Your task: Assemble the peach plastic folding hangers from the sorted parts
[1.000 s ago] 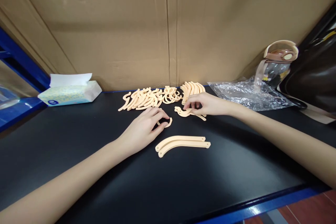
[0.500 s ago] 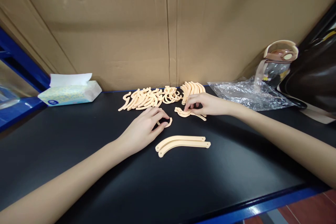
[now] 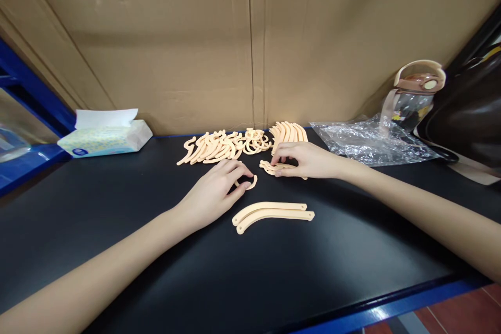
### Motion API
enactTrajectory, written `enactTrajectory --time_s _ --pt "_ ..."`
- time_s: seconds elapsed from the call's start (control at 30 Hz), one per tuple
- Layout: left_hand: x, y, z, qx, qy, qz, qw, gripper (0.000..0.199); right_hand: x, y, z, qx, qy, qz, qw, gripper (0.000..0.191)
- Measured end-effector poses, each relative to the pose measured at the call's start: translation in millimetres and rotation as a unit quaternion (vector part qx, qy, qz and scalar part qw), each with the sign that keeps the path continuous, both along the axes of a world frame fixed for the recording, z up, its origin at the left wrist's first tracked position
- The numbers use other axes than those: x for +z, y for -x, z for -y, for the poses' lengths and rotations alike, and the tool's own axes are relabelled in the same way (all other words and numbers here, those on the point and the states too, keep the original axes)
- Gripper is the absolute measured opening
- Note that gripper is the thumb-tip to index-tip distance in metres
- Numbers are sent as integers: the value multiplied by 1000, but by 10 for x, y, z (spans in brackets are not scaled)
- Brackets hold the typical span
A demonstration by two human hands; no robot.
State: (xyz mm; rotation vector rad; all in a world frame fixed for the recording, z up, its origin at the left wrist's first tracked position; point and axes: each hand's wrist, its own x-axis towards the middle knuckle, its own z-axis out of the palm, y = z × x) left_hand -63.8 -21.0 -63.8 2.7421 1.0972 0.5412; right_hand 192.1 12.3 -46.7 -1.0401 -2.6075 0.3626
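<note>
- Left hand (image 3: 213,188) is curling thumb and fingertips around a small hook (image 3: 253,183); fingertips are meeting at it, firm grip or light touch, cannot tell.
- Right hand (image 3: 307,160) is bending thumb and fingers over some small curved pieces (image 3: 267,168), which are lying on the bench (image 3: 352,250) under and just left of its fingertips; real hold cannot be told, palm is covering part.
- Two long curved bars (image 3: 274,214) are lying side by side, nearer the wearer than both hands, between them.
- Loose pile (image 3: 215,147) of similar pieces is lying just beyond the left hand; row of bars (image 3: 289,131) is lying just beyond the right hand.
- Tissue pack (image 3: 105,142) is sitting left of the left hand, well apart; plastic bag (image 3: 348,141) and bottle (image 3: 415,107) are standing or lying beyond and right of the right hand.
- Step, by judgement: hands are handling small pieces, right one apparently arranging or picking.
- Next move is probably calling for a precise fingertip pinch, one piece at a time, without nudging neighbours.
</note>
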Motion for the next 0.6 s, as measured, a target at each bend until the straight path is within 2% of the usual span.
enactTrajectory --time_s 0.1,0.4,0.6 --pt "-2 2 -1 -1 -3 2 1000 23 -5 0 2 -8 -1 -14 1000 30" --pt "-11 9 -6 0 -4 -6 1000 24 3 -5 10 22 -32 26 999 29" --pt "-2 8 -3 1 -5 -2 1000 24 -25 -5 -16 30 -5 2 1000 28"
